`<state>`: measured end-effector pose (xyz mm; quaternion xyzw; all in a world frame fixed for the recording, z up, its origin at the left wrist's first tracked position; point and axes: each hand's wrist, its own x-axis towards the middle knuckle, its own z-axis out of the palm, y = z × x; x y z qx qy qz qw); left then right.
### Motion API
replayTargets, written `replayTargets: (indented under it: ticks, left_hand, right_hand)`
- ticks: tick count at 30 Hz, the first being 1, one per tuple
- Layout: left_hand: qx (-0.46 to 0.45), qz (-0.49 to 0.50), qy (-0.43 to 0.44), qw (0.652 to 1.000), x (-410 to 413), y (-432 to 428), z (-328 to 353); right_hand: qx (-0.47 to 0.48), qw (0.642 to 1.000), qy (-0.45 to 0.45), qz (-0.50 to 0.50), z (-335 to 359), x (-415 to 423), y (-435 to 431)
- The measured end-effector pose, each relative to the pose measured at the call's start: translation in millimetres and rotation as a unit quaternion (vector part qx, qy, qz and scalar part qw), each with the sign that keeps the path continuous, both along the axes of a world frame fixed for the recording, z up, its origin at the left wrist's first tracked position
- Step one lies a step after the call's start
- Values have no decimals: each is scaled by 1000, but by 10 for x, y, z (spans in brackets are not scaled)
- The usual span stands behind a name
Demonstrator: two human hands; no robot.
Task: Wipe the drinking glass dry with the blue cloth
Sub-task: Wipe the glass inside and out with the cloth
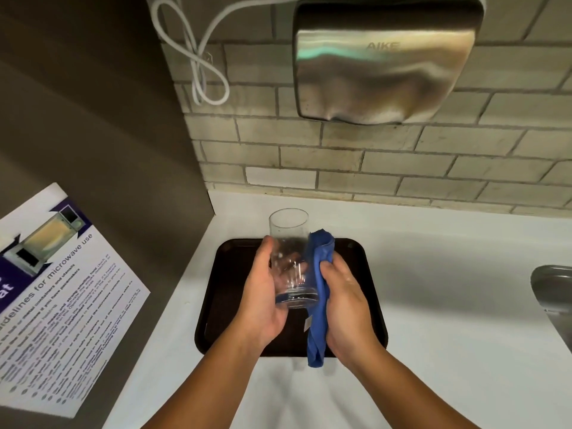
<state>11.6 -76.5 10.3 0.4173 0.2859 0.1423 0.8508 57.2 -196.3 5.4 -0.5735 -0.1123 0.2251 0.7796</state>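
A clear drinking glass [290,233] is held upright above a dark tray [223,292], its mouth pointing up and away from me. My left hand [263,298] wraps the glass's left side and base. My right hand [343,301] grips a blue cloth [318,308] and presses it against the right side of the glass. The cloth's upper end sticks up beside the glass, and its lower end hangs down past my right wrist.
The tray lies on a white counter [433,298] against a tiled wall [387,162]. A steel hand dryer [383,63] hangs on the wall above, with a looped white cable [204,66]. A microwave notice [62,298] is on the left panel. A metal sink edge [554,289] shows at right.
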Motion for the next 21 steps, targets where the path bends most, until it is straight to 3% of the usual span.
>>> replayTargets:
  ticks: [3, 5, 7, 9, 12, 14, 16, 18, 19, 21]
  left_hand:
    - [2, -4, -1, 1000, 8, -2, -1]
    - [0, -7, -5, 1000, 1, -3, -4]
    - [-2, -6, -13, 1000, -8, -2, -19]
    - [1, -9, -12, 1000, -25, -33, -18]
    - [0, -22, -9, 1000, -23, -69, -21]
    - [0, -18, 3, 1000, -15, -47, -39]
    - [-7, -5, 13, 1000, -14, 14, -93]
    - [-13, -3, 9, 1000, -22, 57, -155]
    - [-15, -2, 10, 1000, -29, 45, -143]
    - [-21, -2, 21, 1000, -13, 2, -149]
  right_hand:
    - [-35, 988, -146, 37, 14, -83, -65]
    - [-103, 953, -282, 49, -2, -106, -84]
    - [-142, 924, -351, 48, -34, -49, -95]
    - [-135, 938, -316, 33, -37, 70, -89]
    - [-80, 981, -168, 46, 17, 219, -50]
    - [-92, 971, -213, 61, 27, 162, -75]
    - [-154, 917, -356, 91, -17, 46, -133]
    - [-189, 867, -442, 131, -107, 35, -189]
    - [-189, 868, -441, 131, -129, 64, -200]
    - [-174, 906, -375, 93, -116, 144, -203]
